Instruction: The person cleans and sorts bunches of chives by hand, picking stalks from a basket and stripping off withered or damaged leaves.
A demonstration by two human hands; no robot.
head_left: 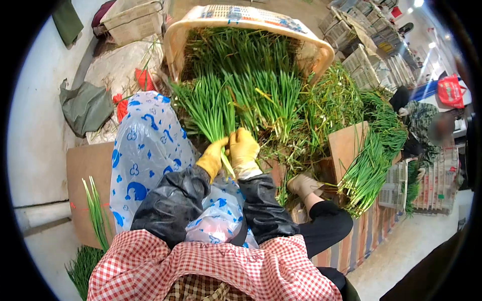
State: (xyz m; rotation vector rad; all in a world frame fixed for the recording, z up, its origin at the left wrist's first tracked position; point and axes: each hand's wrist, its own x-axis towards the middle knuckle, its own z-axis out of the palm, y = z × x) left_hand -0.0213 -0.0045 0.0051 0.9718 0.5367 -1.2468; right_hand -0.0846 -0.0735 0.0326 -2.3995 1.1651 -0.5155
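Note:
Both my hands are in yellow gloves, close together in front of me. My left hand (pixel 213 156) is closed around a bunch of chives (pixel 208 108), whose green leaves point away from me and whose pale stalk ends stick out below the glove. Against it on the right, my right hand (pixel 243 149) has its fingers curled in by the stalks; what they grip is hidden. Just beyond, more chives (pixel 261 95) spill from a tipped cream plastic crate (pixel 251 16). Plastic with blue prints (pixel 145 160) covers my legs.
Loose trimmings (pixel 326 100) lie right of the crate. A chive pile (pixel 369 170) rests beside an upright board (pixel 348 145). Several chives (pixel 95 210) lie on a brown board (pixel 83 165) at left. A person in camouflage (pixel 422 128) sits at right, near stacked crates (pixel 364 67).

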